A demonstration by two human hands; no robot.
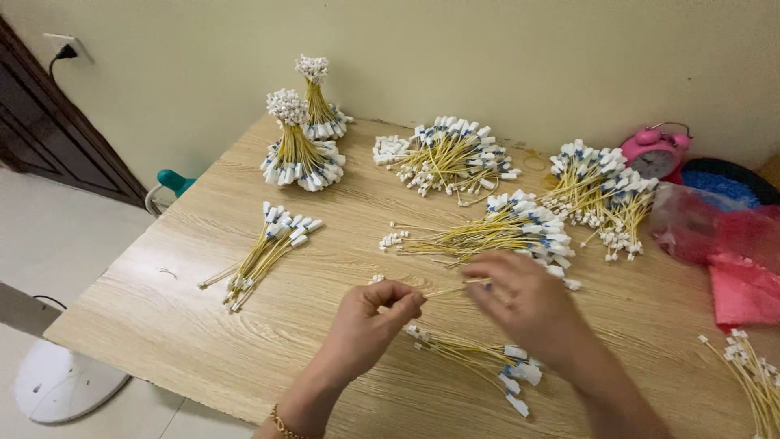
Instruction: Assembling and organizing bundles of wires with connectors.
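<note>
Yellow wire, thin, held level just above the table between both hands. Left hand: fingertips pressed together, pinching the wire's left end. Right hand: blurred, fingers curled over the wire's other end; exact grip cannot be told. Beneath the hands lies a small bundle of like wires with white and blue connectors. Loose pile sits just beyond the right hand. Flat bundle lies to the left. Two tied sheaves stand upright at the far edge. Pink alarm clock and pink plastic bag at the right.
</note>
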